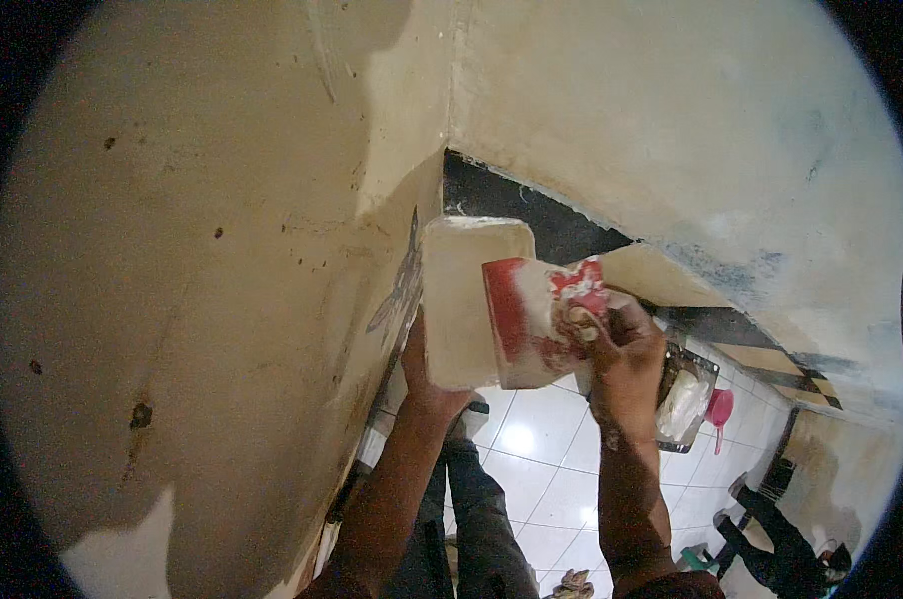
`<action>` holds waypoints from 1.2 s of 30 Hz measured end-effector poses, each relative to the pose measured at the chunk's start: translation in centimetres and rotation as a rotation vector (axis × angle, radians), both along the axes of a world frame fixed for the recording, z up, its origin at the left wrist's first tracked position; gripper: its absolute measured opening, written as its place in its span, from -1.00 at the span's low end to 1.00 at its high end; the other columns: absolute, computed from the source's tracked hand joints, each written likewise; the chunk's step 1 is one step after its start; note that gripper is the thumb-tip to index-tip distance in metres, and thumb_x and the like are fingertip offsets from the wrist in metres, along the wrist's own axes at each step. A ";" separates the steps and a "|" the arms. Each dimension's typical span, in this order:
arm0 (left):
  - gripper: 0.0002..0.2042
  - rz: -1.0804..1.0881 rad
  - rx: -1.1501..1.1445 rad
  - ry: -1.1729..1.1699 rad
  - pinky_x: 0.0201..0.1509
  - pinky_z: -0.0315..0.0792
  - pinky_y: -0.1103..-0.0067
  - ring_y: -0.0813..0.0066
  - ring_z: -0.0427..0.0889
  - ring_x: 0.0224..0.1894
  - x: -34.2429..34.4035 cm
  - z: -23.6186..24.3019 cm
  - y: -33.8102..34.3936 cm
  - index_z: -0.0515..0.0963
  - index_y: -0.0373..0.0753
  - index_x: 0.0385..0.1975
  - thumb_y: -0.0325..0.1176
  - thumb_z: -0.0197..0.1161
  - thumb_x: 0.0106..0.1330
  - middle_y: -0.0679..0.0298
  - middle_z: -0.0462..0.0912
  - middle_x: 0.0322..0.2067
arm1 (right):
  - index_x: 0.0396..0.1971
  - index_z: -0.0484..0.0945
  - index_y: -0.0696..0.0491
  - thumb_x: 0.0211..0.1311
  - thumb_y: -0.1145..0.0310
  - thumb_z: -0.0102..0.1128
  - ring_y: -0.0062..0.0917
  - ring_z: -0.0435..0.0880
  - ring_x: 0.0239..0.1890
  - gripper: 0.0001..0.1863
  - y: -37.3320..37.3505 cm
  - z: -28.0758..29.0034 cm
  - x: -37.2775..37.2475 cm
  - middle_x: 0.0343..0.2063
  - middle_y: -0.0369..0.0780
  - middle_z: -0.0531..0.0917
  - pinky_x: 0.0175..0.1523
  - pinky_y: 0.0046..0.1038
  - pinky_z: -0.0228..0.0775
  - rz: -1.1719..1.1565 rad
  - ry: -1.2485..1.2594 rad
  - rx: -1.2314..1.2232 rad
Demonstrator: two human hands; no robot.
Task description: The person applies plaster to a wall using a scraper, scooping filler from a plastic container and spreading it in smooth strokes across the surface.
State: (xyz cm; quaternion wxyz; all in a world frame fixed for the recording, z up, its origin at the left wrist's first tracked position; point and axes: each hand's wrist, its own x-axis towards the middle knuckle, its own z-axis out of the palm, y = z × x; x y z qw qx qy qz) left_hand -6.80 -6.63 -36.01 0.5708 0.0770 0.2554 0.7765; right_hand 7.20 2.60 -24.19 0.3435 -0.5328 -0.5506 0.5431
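Observation:
My left hand (434,391) supports a white, putty-smeared rectangular tray (461,309) from below, its fingers mostly hidden behind it. A flat red putty spreader (516,324), coated in white paste, is pinched between the thumb and fingers of my right hand (626,349). White smears show on the thumb. The spreader's left edge overlaps the right side of the tray in view; I cannot tell whether they touch. Both are held up close to the corner of the walls.
A stained wall (222,299) rises on the left, a patchy pale wall (671,120) on the right, with a dark band (521,205). On the white tile floor (531,439) lie a dark tray with a white bag (683,404) and a pink dipper (719,407). Another person (781,539) is at lower right.

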 end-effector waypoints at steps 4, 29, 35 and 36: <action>-0.43 -0.036 -0.030 -0.198 0.27 0.29 0.20 0.20 0.36 0.22 0.8 -0.3 2.2 0.16 -0.16 0.28 0.07 -0.17 0.38 0.15 0.34 0.19 | -0.17 0.50 0.30 0.17 0.51 0.16 -0.57 0.62 -0.28 -0.75 0.0 -1.6 0.4 -0.28 -0.11 0.65 -0.15 -0.54 0.48 -0.013 -0.083 0.029; -0.61 -0.218 0.061 0.216 0.11 0.46 0.45 0.38 0.50 0.03 3.2 -0.1 5.4 0.24 -0.28 0.18 -0.39 0.04 0.39 0.11 0.45 0.04 | -0.30 0.51 0.28 0.15 0.41 0.24 -0.47 0.65 -0.33 -0.76 2.8 -4.6 1.7 -0.32 -0.10 0.63 -0.28 -0.51 0.51 -0.161 -0.022 0.002; -0.59 -0.290 0.148 -0.401 0.19 0.39 0.33 0.31 0.46 0.09 1.9 -0.7 4.9 0.24 -0.27 0.20 -0.21 -0.08 0.44 0.12 0.43 0.06 | -0.16 0.45 0.28 0.19 0.50 0.16 -0.52 0.63 -0.28 -0.74 1.3 -3.2 0.8 -0.27 -0.13 0.63 -0.15 -0.51 0.50 -0.241 0.163 0.104; -0.58 -0.282 0.191 -0.375 0.20 0.38 0.31 0.30 0.46 0.09 1.9 -0.7 5.0 0.24 -0.27 0.20 -0.18 -0.11 0.44 0.12 0.43 0.07 | -0.16 0.46 0.28 0.18 0.49 0.16 -0.53 0.63 -0.29 -0.75 1.3 -3.1 1.0 -0.28 -0.13 0.63 -0.15 -0.51 0.50 -0.234 0.106 0.126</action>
